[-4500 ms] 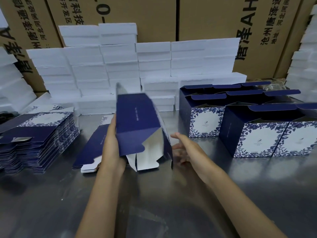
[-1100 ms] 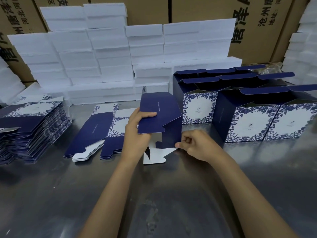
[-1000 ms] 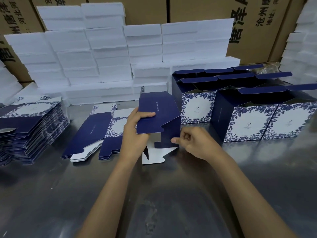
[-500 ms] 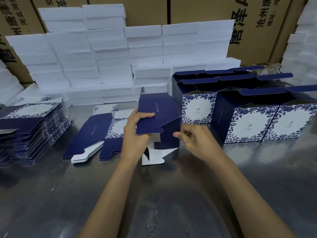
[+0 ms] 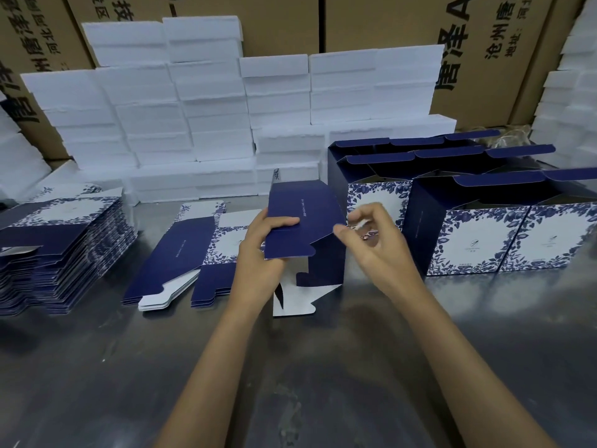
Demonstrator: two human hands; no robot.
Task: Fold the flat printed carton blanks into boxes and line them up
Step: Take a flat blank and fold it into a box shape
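The left hand (image 5: 258, 253) grips the half-folded carton (image 5: 303, 227) at the centre of the frame, thumb laid over its dark blue top panel and fingers curled beneath, while the carton's white bottom flap (image 5: 292, 299) rests on the grey metal table (image 5: 290, 367). At the far left of the frame sits a tall stack of flat blanks (image 5: 61, 250), printed in blue floral pattern and navy. Just left of the held carton lie two small piles of blanks (image 5: 184, 257), side by side on the table. Right of the carton, the right hand (image 5: 374, 244) hovers just beside its right edge with fingers loosely curled; it is motion-blurred, and whether its fingertips touch the card cannot be told. Further right stand the finished boxes (image 5: 468, 227), lined up in rows with their top flaps open, floral fronts facing the camera. Behind everything, stacks of white boxes (image 5: 210, 105) rise against brown shipping cartons (image 5: 284, 24) along the top of the frame.
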